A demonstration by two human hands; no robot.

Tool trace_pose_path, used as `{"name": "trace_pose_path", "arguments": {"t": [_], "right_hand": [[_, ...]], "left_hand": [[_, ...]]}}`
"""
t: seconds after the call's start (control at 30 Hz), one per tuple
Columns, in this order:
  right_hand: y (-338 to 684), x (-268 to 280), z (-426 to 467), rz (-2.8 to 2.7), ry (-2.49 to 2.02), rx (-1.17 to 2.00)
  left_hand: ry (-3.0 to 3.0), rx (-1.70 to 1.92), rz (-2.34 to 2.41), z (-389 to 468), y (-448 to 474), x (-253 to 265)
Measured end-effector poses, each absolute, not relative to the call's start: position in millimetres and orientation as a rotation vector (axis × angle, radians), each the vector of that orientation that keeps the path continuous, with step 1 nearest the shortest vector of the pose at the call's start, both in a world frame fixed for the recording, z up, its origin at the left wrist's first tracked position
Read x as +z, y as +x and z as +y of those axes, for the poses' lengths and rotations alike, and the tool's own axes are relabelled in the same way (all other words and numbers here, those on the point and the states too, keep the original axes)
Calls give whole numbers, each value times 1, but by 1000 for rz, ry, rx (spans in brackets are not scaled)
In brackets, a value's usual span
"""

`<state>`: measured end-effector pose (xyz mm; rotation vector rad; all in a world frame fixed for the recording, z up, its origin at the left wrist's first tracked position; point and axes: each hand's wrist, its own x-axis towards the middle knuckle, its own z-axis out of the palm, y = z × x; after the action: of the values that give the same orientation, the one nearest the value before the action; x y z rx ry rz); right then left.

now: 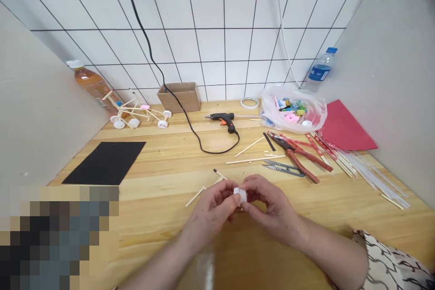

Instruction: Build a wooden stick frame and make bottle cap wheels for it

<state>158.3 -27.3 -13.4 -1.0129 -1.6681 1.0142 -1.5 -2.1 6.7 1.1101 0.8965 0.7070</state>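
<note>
Between both hands, near the front of the table, is a small white cap-like piece point(241, 195). My left hand point(215, 204) pinches it from the left with thumb and fingers. From the right, the fingertips of my right hand point(272, 206) close on the same piece. Just beyond my left hand lie thin wooden sticks point(195, 196), joined at an angle, one with a dark tip. My fingers cover part of the white piece and of the sticks.
Behind are a hot glue gun point(222, 120) with its black cord, a cardboard box point(180, 97) and a stick bicycle model point(136, 111). Pliers point(295, 152), thread snips point(283, 167), a bag of caps point(294, 108) and red sheet point(345, 124) lie right; black sheet point(105, 163) left.
</note>
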Motion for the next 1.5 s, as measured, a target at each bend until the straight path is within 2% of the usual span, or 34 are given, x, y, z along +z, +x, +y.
{"name": "trace_pose_path", "arguments": {"t": [0.33, 1.5], "right_hand": [[161, -18, -25, -1644, -989, 1085], [163, -16, -26, -1686, -945, 969]], "left_hand": [[1110, 729, 863, -2, -3, 2], [1091, 769, 824, -4, -4, 0]]}}
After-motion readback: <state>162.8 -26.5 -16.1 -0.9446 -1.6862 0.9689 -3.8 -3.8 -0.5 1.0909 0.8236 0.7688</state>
